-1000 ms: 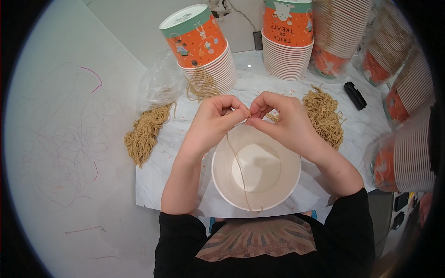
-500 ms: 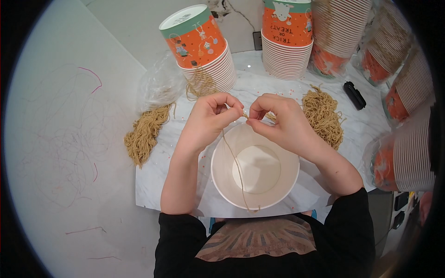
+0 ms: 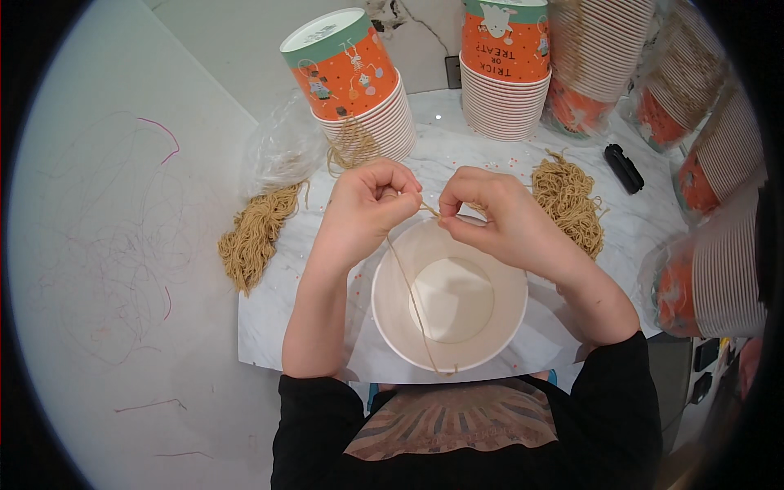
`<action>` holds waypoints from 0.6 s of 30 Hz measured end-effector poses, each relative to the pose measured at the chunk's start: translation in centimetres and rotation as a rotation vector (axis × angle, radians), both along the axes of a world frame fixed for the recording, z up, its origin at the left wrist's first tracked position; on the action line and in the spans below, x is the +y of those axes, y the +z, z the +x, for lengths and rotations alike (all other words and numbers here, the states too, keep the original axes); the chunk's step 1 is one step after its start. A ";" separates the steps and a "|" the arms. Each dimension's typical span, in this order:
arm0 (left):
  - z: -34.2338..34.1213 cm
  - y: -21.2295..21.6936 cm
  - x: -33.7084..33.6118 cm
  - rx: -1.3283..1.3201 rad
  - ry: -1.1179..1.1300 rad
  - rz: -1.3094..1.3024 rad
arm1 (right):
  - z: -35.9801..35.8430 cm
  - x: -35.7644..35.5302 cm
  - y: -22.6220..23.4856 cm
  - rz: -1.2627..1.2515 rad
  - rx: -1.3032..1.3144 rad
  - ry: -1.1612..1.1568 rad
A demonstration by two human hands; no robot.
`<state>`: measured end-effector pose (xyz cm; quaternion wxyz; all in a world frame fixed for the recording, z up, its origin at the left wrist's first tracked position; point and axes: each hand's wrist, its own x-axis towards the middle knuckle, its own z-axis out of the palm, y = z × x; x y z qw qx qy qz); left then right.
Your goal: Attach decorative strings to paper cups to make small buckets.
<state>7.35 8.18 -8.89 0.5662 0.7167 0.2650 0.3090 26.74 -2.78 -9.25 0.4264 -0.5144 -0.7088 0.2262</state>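
Note:
A tan cord (image 3: 412,296) runs from the near rim of a white paper bucket (image 3: 382,314) up across its mouth to my fingers. Above the bucket's far rim, my left hand (image 3: 371,204) pinches the cord between thumb and forefinger. My right hand (image 3: 490,211) pinches the same cord a short way to the right, and a short piece stretches between the two. The bucket stands upright on the table near its front edge. Whether the cord is knotted at my fingertips is too small to tell.
Bundles of tan cord lie left (image 3: 257,237) and right (image 3: 567,204). Behind stand two stacks of orange printed buckets (image 3: 359,82), (image 3: 506,98). Bagged bucket stacks (image 3: 727,269) line the right side. A black tool (image 3: 625,168) lies back right, a clear plastic bag (image 3: 286,151) back left.
My left hand has shifted slightly left and my right fingertips slightly down, so a little more cord shows between them. The bucket has stayed in place.

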 end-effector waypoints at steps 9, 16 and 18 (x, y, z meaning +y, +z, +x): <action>0.3 0.2 -0.4 0.069 0.038 0.125 | 0.5 0.0 0.2 -0.045 0.010 0.068; 0.2 0.3 -0.1 0.132 -0.019 0.060 | 0.5 1.0 -1.1 -0.313 0.379 0.092; 0.1 -0.2 0.1 0.125 -0.032 0.055 | 0.1 1.2 -0.9 -0.241 0.461 0.089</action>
